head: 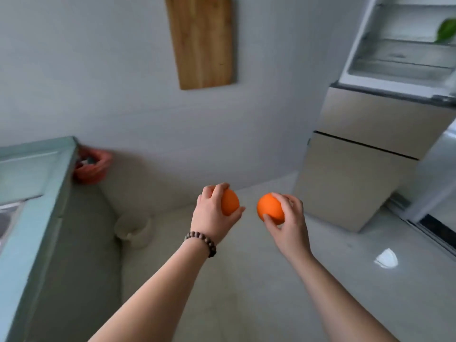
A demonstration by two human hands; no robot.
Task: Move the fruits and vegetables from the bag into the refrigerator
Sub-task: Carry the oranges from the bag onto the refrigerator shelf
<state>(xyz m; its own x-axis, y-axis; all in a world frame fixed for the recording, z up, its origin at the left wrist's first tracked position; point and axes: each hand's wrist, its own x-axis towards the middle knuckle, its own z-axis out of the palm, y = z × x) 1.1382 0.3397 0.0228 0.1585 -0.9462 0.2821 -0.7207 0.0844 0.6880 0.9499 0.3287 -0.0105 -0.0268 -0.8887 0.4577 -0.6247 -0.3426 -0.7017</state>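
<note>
My left hand point(212, 213), with a bead bracelet on the wrist, grips one orange point(230, 202) from above. My right hand point(288, 224) holds a second orange point(269, 208), fingers wrapped around its right side. Both are held out in front of me above the floor, a short gap between them. The refrigerator point(365, 154) stands at the right; its upper compartment point(404, 58) is open, showing white shelves and a green leafy item point(446, 29) at the far right edge. The bag is not in view.
A pale green counter point(37, 193) runs along the left. A red bin point(91, 166) sits in the corner behind it and a white bin point(133, 229) stands on the floor. A wooden board point(201, 40) hangs on the wall. The refrigerator door point(436, 174) stands open at right.
</note>
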